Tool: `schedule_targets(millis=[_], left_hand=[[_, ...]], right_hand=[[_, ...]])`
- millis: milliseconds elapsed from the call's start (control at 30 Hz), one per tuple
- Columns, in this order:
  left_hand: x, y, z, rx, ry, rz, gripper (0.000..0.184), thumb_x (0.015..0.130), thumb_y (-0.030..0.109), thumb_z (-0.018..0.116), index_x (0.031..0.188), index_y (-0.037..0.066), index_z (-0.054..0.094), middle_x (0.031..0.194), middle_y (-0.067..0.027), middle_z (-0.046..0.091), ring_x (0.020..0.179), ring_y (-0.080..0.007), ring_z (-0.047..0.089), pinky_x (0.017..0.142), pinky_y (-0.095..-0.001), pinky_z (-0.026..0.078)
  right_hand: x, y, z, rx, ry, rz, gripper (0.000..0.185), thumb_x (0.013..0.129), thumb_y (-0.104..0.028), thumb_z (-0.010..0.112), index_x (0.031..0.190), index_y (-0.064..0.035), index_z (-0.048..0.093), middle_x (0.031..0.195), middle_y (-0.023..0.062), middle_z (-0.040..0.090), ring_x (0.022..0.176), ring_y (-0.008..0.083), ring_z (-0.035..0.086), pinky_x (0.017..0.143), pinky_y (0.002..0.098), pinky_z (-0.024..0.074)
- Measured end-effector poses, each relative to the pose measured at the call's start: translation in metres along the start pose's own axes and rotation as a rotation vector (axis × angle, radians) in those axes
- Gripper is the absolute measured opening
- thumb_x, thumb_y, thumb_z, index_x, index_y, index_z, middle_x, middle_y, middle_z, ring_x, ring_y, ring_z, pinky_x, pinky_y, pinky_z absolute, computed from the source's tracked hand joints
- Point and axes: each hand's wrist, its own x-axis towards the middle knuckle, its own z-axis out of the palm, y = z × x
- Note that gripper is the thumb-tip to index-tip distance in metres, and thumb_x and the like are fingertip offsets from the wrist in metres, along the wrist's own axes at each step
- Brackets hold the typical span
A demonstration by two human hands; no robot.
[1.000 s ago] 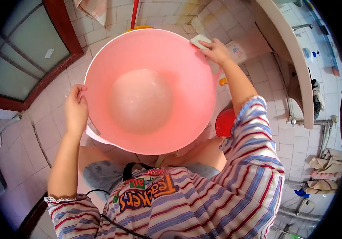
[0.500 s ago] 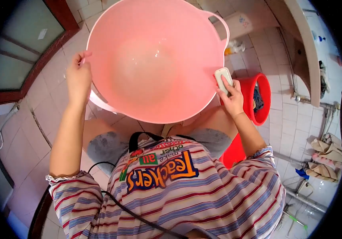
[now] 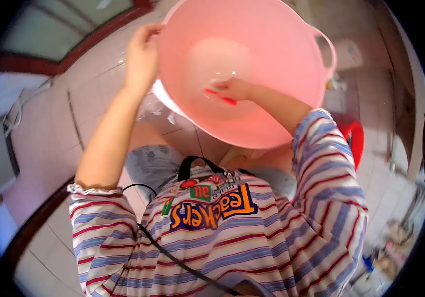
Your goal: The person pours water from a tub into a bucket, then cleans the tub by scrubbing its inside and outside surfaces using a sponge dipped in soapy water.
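Note:
A large pink plastic basin (image 3: 282,64) is tilted toward me, some cloudy water lying in its bottom. My left hand (image 3: 143,57) is closed on the basin's left rim, near the handle. Inside the basin, low on the inner wall by the water, my right hand (image 3: 235,89) is shut on a scrub brush. Red bristles of the scrub brush (image 3: 229,101) show below the fingers; most of its pale body is hidden by the hand.
A red bucket (image 3: 356,143) stands to the right, partly behind my sleeve. A framed glass door (image 3: 59,34) is at the upper left. Blurred pipes and hanging items line the right side. Pale tiles (image 3: 98,99) cover the floor.
My right hand has moved with the scrub brush from outside the right rim down into the basin. The view has shifted, so the basin and left hand appear further right and higher.

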Motion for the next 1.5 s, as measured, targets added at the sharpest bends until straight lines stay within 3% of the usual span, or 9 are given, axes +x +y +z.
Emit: schedule_targets(millis=[333, 400, 500, 667, 900, 1033, 1167, 1300, 1500], left_hand=[[0.001, -0.002, 0.013, 0.085, 0.167, -0.126, 0.019, 0.086, 0.004, 0.047, 0.102, -0.003, 0.056, 0.092, -0.0093, 0.062, 0.079, -0.0141, 0.057, 0.068, -0.0265, 0.047], [0.005, -0.007, 0.013, 0.075, 0.205, -0.132, 0.019, 0.087, 0.005, 0.048, 0.101, -0.003, 0.057, 0.092, -0.0096, 0.062, 0.079, -0.0144, 0.058, 0.068, -0.0268, 0.047], [-0.002, -0.009, 0.009, -0.190, 0.307, -0.291, 0.019, 0.088, 0.009, 0.048, 0.100, -0.002, 0.058, 0.093, -0.0106, 0.063, 0.080, -0.0179, 0.059, 0.070, -0.0299, 0.048], [-0.079, -0.017, 0.032, -0.749, 0.480, -0.499, 0.035, 0.096, 0.026, 0.040, 0.110, -0.002, 0.054, 0.107, -0.0125, 0.057, 0.099, -0.0193, 0.053, 0.085, -0.0320, 0.043], [-0.129, -0.023, 0.071, -0.636, 0.532, -0.002, 0.029, 0.087, 0.009, 0.048, 0.114, -0.002, 0.052, 0.105, -0.0143, 0.059, 0.097, -0.0209, 0.056, 0.083, -0.0307, 0.044], [-0.130, -0.012, 0.071, -0.058, 0.577, -0.046, 0.008, 0.084, 0.003, 0.051, 0.091, 0.000, 0.051, 0.074, -0.0139, 0.058, 0.067, -0.0239, 0.057, 0.064, -0.0357, 0.046], [-0.132, -0.010, 0.067, -0.072, 0.443, -0.125, 0.034, 0.081, 0.000, 0.048, 0.115, -0.001, 0.043, 0.103, -0.0198, 0.055, 0.095, -0.0287, 0.056, 0.082, -0.0362, 0.045], [-0.127, -0.019, 0.059, -0.105, 0.299, -0.105, 0.061, 0.076, -0.004, 0.044, 0.134, -0.001, 0.025, 0.127, -0.0242, 0.041, 0.119, -0.0327, 0.045, 0.098, -0.0361, 0.036], [-0.131, -0.010, 0.056, -0.141, 0.274, -0.160, 0.064, 0.075, -0.005, 0.042, 0.137, 0.000, 0.026, 0.120, -0.0223, 0.049, 0.113, -0.0280, 0.049, 0.094, -0.0343, 0.039]], right_hand=[[0.052, 0.157, 0.082, -0.869, 0.620, -0.005, 0.039, 0.085, -0.032, 0.053, 0.113, -0.0057, 0.058, 0.114, 0.0169, 0.057, 0.106, 0.0349, 0.053, 0.089, 0.0495, 0.0411], [0.131, 0.169, 0.109, -0.721, -0.443, 0.280, 0.032, 0.087, -0.030, 0.052, 0.105, -0.0059, 0.062, 0.099, 0.0153, 0.063, 0.096, 0.0293, 0.058, 0.078, 0.0463, 0.0456], [0.090, 0.058, 0.084, 0.677, -0.247, 0.355, 0.031, 0.088, -0.032, 0.053, 0.099, -0.0057, 0.063, 0.083, 0.0077, 0.063, 0.079, 0.0202, 0.058, 0.066, 0.0367, 0.0461], [0.012, -0.068, -0.020, 0.640, 0.218, -0.184, 0.034, 0.084, -0.028, 0.061, 0.111, -0.0069, 0.062, 0.091, 0.0037, 0.055, 0.079, 0.0119, 0.052, 0.070, 0.0281, 0.0430], [-0.089, -0.168, -0.031, -0.277, 0.467, -1.011, 0.044, 0.079, -0.033, 0.067, 0.121, -0.0209, 0.060, 0.105, 0.0115, 0.053, 0.092, 0.0252, 0.056, 0.080, 0.0345, 0.0458], [-0.024, -0.189, -0.054, -0.268, 0.630, -0.877, 0.043, 0.079, -0.044, 0.064, 0.118, -0.0264, 0.062, 0.107, 0.0152, 0.053, 0.095, 0.0322, 0.056, 0.081, 0.0372, 0.0457], [0.016, -0.191, -0.082, -0.309, 0.666, -0.569, 0.042, 0.080, -0.045, 0.063, 0.117, -0.0255, 0.063, 0.102, 0.0154, 0.053, 0.094, 0.0299, 0.056, 0.079, 0.0375, 0.0454], [-0.030, -0.184, -0.039, -0.020, 0.452, -1.064, 0.039, 0.079, -0.036, 0.067, 0.116, -0.0232, 0.063, 0.094, 0.0136, 0.053, 0.089, 0.0267, 0.056, 0.080, 0.0348, 0.0449], [0.014, -0.178, -0.032, 0.314, 0.664, -0.894, 0.036, 0.086, -0.019, 0.063, 0.120, -0.0094, 0.060, 0.100, 0.0096, 0.053, 0.094, 0.0175, 0.053, 0.084, 0.0258, 0.0412]])
